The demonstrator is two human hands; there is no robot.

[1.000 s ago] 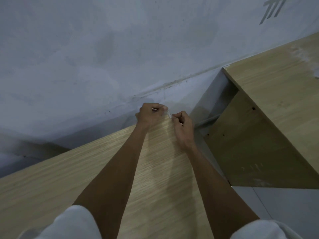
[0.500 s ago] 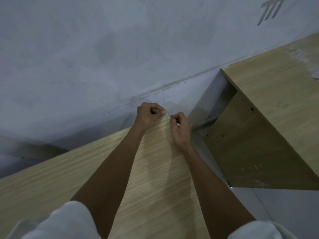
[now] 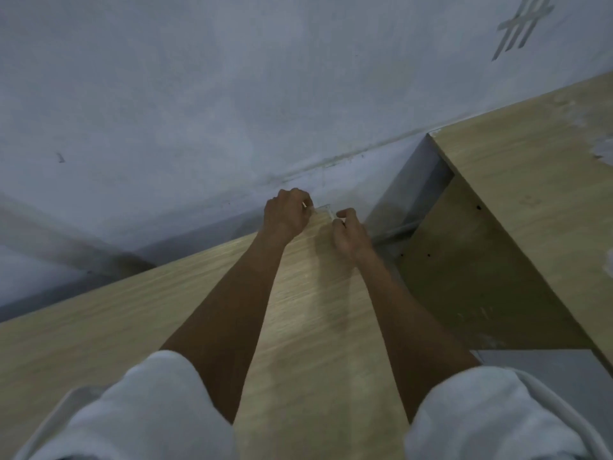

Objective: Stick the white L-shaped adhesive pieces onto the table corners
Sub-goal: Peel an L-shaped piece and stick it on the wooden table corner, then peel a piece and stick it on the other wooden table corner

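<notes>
Two bare arms reach out over a light wood worktop (image 3: 132, 327) to its far corner, next to a gray wall (image 3: 199, 94). Both arms come out of white sleeves (image 3: 149, 410) at the bottom of the view.

A small white L-shaped piece (image 3: 323, 209) sits right on that far corner. One leg runs along the back edge and the other leg runs down the side edge. It is small and a bit blurry, so it is hard to tell if it is pressed flat all the way.

The left hand (image 3: 287, 215) is curled at the back edge, and its grip is pinched on the left end of the piece. The right hand (image 3: 348, 232) is curled at the side edge, and its grip is pinched on the other end, with the fingertips (image 3: 340, 217) bent down onto it. The two hands are near each other but do not touch. The corner of the piece shows between them.

To the right stands a second wood worktop (image 3: 530, 194), a bit higher, with a wood side panel (image 3: 481, 277) under it. There is a gap between the two. A patch of gray floor (image 3: 547, 370) shows low on the right. High on the wall at the top right are some pale crossed lines (image 3: 520, 24).
</notes>
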